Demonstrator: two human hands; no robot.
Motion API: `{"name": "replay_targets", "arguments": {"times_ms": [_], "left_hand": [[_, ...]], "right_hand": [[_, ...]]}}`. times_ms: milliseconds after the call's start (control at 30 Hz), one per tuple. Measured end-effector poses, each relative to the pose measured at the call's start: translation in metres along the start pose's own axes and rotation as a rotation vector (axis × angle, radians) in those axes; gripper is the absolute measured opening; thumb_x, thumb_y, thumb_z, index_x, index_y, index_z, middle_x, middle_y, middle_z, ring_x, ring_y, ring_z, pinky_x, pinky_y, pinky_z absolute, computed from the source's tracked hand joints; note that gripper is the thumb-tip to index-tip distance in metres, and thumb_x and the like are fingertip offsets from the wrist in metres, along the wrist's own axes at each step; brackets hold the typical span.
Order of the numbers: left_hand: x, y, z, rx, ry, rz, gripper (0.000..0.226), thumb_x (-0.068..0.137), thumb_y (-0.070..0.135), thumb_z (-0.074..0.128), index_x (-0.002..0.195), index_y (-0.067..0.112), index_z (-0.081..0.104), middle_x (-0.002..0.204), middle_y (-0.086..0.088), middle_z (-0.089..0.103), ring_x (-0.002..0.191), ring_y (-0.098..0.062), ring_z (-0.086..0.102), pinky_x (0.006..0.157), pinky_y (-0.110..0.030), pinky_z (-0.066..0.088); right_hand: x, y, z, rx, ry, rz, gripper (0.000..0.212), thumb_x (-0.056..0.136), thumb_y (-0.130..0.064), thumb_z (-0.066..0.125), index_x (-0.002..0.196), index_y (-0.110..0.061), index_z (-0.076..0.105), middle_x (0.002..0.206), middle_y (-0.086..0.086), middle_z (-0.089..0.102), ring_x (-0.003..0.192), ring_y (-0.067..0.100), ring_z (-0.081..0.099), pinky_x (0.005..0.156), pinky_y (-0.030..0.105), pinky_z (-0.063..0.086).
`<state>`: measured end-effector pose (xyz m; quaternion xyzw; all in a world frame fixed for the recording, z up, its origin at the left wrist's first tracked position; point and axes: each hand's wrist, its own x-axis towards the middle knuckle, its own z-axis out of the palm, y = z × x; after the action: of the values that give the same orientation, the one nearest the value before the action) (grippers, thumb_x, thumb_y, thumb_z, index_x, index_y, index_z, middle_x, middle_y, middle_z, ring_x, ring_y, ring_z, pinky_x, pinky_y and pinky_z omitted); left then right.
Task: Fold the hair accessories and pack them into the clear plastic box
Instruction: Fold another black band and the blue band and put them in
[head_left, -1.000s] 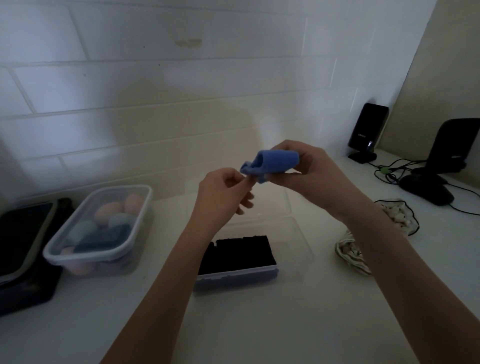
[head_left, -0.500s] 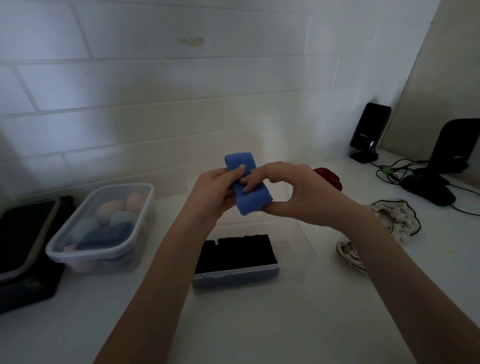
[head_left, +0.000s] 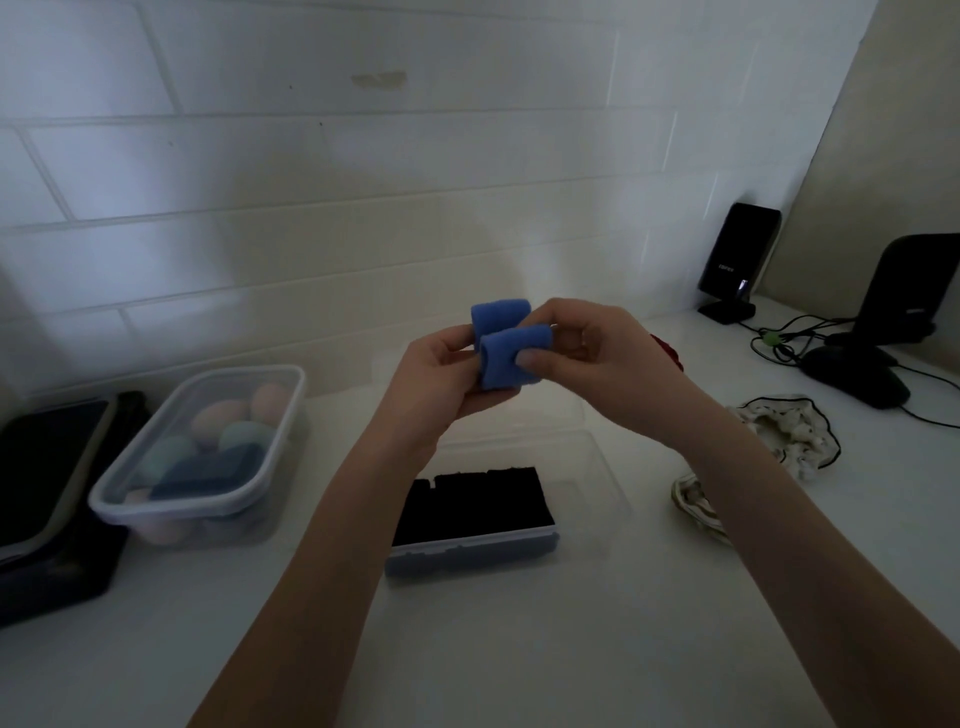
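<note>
A blue fabric hair band (head_left: 506, 349) is held in the air above the counter, doubled over into two layers. My left hand (head_left: 439, 382) grips its left side from below. My right hand (head_left: 597, 353) pinches its right end between thumb and fingers. Below them the clear plastic box (head_left: 587, 467) lies on the white counter with a black folded accessory (head_left: 470, 506) in its front part. A white patterned scrunchie (head_left: 779, 431) lies to the right, and a red one (head_left: 670, 351) peeks out behind my right wrist.
A lidded clear container (head_left: 208, 452) with pastel sponges stands at the left, beside a black tray (head_left: 47, 493). Black speakers (head_left: 737, 260) and cables (head_left: 779, 340) crowd the back right corner. A tiled wall closes the back.
The blue band went from stretched out between both hands to folded over on itself, and my hands have drawn closer together.
</note>
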<state>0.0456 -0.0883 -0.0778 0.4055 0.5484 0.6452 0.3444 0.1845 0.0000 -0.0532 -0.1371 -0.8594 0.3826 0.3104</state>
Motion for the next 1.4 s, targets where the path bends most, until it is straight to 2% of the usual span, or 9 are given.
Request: {"name": "replay_targets", "arguments": {"times_ms": [100,200,500,833,967,1067,1167,1267,1400], "left_hand": [[-0.002,-0.001,0.004,0.038,-0.043,-0.007,0.036,0.089,-0.008,0.045,0.106,0.016,0.066,0.084,-0.002,0.074,0.080,-0.015,0.072,0.067,-0.023,0.058],[-0.003,0.000,0.007,0.054,-0.074,-0.026,0.035,0.089,-0.007,0.045,0.107,0.016,0.065,0.093,-0.010,0.073,0.083,-0.019,0.072,0.068,-0.023,0.059],[-0.003,0.003,0.008,0.129,-0.043,0.021,0.034,0.089,-0.003,0.051,0.118,0.009,0.062,0.097,-0.008,0.071,0.088,-0.017,0.070,0.071,-0.023,0.059],[-0.005,0.003,0.013,0.207,-0.065,0.097,0.037,0.091,-0.007,0.036,0.109,0.014,0.061,0.095,-0.006,0.066,0.083,-0.013,0.067,0.068,-0.021,0.059],[-0.001,0.001,0.020,0.062,0.015,0.013,0.021,0.099,0.017,0.036,0.098,0.015,0.057,0.096,-0.007,0.061,0.079,-0.010,0.064,0.068,-0.023,0.057],[-0.006,-0.004,0.023,0.312,0.112,0.299,0.038,0.098,0.037,0.031,0.088,0.009,0.054,0.083,-0.003,0.056,0.068,-0.007,0.052,0.062,-0.016,0.045],[-0.009,-0.008,0.022,0.463,0.281,0.519,0.034,0.097,0.034,0.030,0.081,0.009,0.046,0.070,0.004,0.048,0.060,-0.005,0.044,0.055,-0.012,0.037],[-0.008,-0.007,0.025,0.517,0.394,0.544,0.027,0.100,0.026,0.033,0.081,0.010,0.043,0.068,0.005,0.047,0.057,-0.007,0.043,0.053,-0.013,0.036],[-0.011,-0.009,0.036,0.534,0.414,0.512,0.021,0.100,0.022,0.033,0.082,0.011,0.038,0.064,0.008,0.045,0.054,-0.003,0.046,0.051,-0.013,0.037]], "right_hand": [[0.001,0.003,-0.001,0.070,0.063,0.041,0.004,0.087,-0.013,0.061,0.091,-0.013,0.062,0.078,0.021,0.072,0.075,0.030,0.069,0.072,0.038,0.056],[0.002,0.005,-0.002,0.110,0.099,0.068,0.003,0.090,-0.014,0.058,0.090,-0.014,0.062,0.075,0.032,0.068,0.074,0.041,0.066,0.069,0.041,0.058],[0.002,0.006,-0.003,0.073,0.217,0.109,0.014,0.084,-0.017,0.066,0.097,-0.012,0.061,0.080,0.009,0.070,0.069,0.014,0.069,0.057,0.025,0.058],[0.002,0.006,-0.007,-0.057,0.049,0.120,0.026,0.085,-0.018,0.064,0.111,-0.019,0.064,0.104,-0.004,0.064,0.069,0.014,0.069,0.061,0.027,0.060],[0.002,0.005,-0.005,-0.086,0.097,0.096,0.019,0.086,-0.016,0.062,0.105,-0.015,0.064,0.102,0.000,0.066,0.071,0.012,0.068,0.060,0.023,0.058],[0.001,-0.002,0.002,-0.012,0.080,0.066,0.013,0.090,-0.017,0.058,0.102,-0.015,0.060,0.099,0.001,0.064,0.073,0.013,0.065,0.060,0.026,0.058],[-0.001,-0.007,0.020,-0.032,0.089,0.038,0.013,0.097,-0.026,0.045,0.103,-0.017,0.051,0.096,0.002,0.064,0.082,0.020,0.063,0.072,0.036,0.056],[-0.004,-0.009,0.046,0.100,0.187,0.096,0.020,0.100,-0.032,0.031,0.106,-0.016,0.041,0.089,0.006,0.062,0.079,0.023,0.065,0.066,0.040,0.058],[-0.008,-0.007,0.070,0.269,0.412,0.211,0.031,0.100,-0.036,0.024,0.093,-0.010,0.041,0.066,-0.004,0.050,0.050,0.002,0.050,0.043,0.017,0.043]]}}
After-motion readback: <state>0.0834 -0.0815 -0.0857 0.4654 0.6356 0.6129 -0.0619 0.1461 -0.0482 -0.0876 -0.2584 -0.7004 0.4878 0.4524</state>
